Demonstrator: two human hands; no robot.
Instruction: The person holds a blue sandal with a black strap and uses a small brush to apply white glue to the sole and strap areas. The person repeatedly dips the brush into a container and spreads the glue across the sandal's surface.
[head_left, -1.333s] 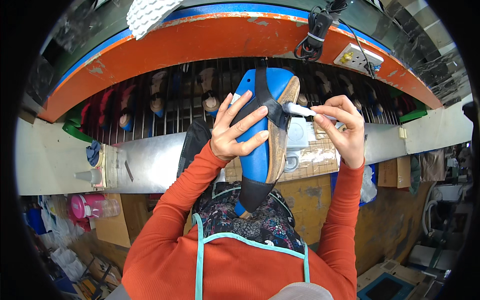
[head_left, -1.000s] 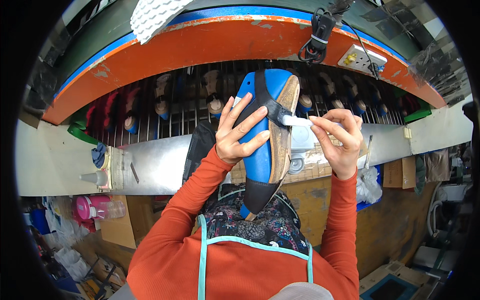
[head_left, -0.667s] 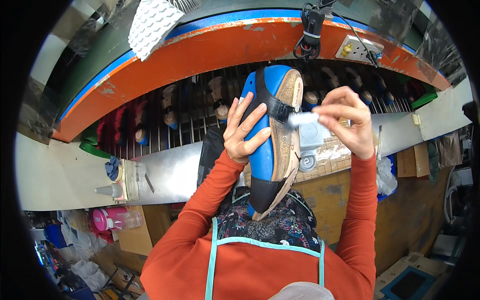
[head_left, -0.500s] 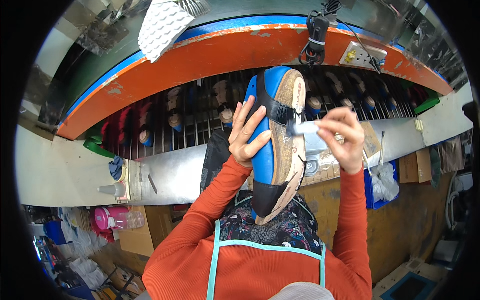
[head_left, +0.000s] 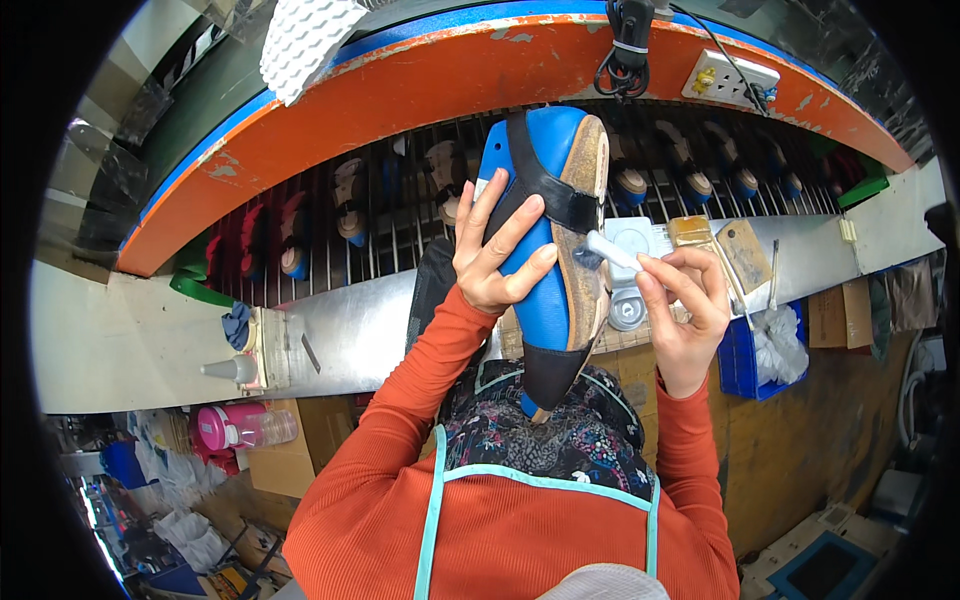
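In front of me a sandal on a blue shoe last (head_left: 541, 300) stands tilted, its toe end away from me. Black straps (head_left: 572, 208) cross it, and its cork midsole (head_left: 583, 325) faces right. My left hand (head_left: 494, 262) grips the last from its left side, fingers spread over the blue surface. Between the thumb and fingers of my right hand (head_left: 690, 312) is a small brush (head_left: 614, 251) with a pale handle. Its dark bristles touch the cork just below the middle strap.
Several sandals on lasts (head_left: 350, 200) lie on a rod conveyor under an orange machine edge (head_left: 420, 120). On the metal ledge sit a grey-lidded container (head_left: 627, 309), an amber block (head_left: 689, 231) and a grey cone (head_left: 230, 370). A blue bin (head_left: 740, 360) holds plastic.
The brush has moved down along the cork, away from the strap's edge. The sandal has turned slightly, showing less of its sole. My right hand has lowered a little.
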